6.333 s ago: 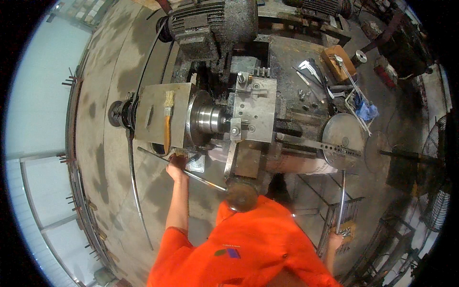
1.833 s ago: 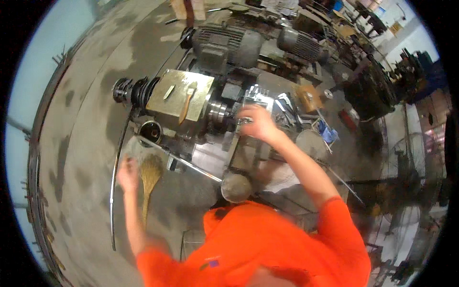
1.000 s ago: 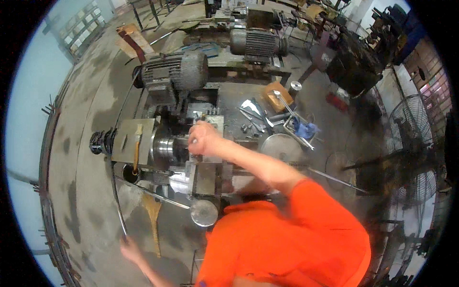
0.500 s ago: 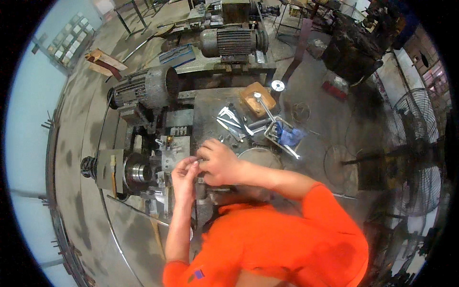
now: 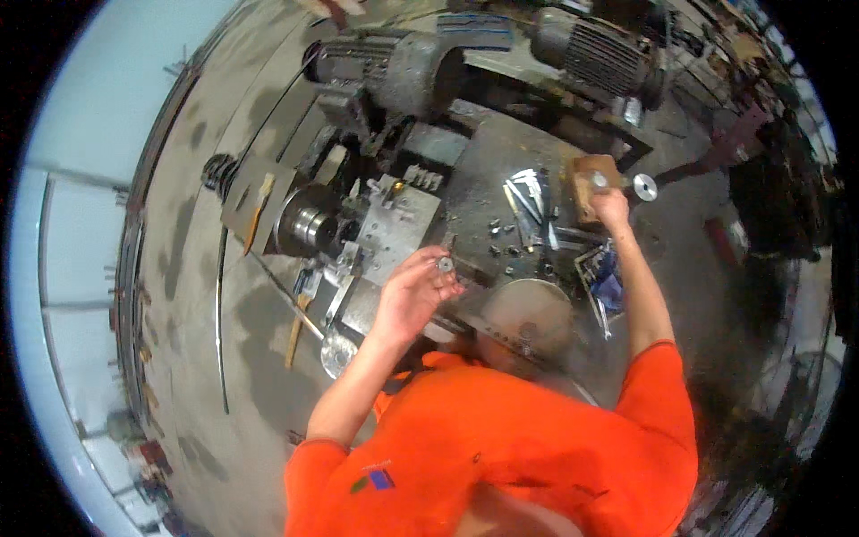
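Observation:
Above the lathe's near side, my left hand [image 5: 413, 294] is raised, its thumb and fingers pinching a small round metal part [image 5: 446, 264] with a dark hole in its middle. My right hand [image 5: 611, 210] is stretched out to the right, at the near edge of a brown open box [image 5: 586, 201]. Its fingers are closed at a silver tool with a round head [image 5: 599, 180], which is blurred; the hand hides its shaft. White-faced calipers [image 5: 534, 192] lie left of the box, with several small dark metal parts [image 5: 511, 251] nearby.
The lathe chuck [image 5: 309, 228] and metal tool slide [image 5: 394, 219] are to the left. A tray with blue cloth [image 5: 608, 291] sits below my right forearm. Beyond the bench are two large motors [image 5: 385, 72]. A round plate [image 5: 528, 313] lies near my body.
My hands were together over the tool slide; they are now apart. The right hand has moved far right to the box, while the left keeps the small part. The whole view has turned.

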`<state>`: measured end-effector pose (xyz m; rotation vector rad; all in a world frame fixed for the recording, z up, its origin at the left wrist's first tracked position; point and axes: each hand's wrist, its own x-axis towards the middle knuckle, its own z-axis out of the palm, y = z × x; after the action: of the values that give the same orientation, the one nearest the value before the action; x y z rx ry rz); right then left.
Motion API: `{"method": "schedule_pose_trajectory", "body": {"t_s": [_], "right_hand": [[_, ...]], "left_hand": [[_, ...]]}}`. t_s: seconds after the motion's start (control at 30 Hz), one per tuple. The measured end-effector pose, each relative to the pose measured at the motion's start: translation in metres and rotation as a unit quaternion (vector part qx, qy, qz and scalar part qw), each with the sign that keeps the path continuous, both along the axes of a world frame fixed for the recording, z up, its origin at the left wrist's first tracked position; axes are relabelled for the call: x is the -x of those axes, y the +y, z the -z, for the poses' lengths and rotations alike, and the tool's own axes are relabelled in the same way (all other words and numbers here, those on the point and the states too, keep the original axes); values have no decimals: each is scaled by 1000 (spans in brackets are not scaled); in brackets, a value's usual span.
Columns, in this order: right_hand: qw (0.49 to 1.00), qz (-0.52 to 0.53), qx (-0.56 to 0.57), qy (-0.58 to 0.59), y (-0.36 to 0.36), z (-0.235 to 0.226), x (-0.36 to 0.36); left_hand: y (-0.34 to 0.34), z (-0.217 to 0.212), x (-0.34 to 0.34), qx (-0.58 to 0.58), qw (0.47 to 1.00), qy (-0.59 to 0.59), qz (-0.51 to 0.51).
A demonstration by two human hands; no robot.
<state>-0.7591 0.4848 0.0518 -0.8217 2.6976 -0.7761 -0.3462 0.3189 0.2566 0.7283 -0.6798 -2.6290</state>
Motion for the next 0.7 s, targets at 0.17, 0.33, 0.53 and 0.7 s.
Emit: {"method": "schedule_pose_trajectory", "body": {"t_s": [0.17,0.33,0.53,0.7], "right_hand": [[980,143,-25,-134,-34,-3,-6],[973,209,-41,-91,-28,14,14],[985,137,65,-85,-19,-40,-23],[925,-2,363,-110,14,-104,-92]], "left_hand": [[1,1,-16,-28,998,4,-61],[-1,-2,-10,-34,997,10,-69],[-4,2,-15,-40,998,37,-44],[-5,2,-19,-41,998,51,-18]]}}
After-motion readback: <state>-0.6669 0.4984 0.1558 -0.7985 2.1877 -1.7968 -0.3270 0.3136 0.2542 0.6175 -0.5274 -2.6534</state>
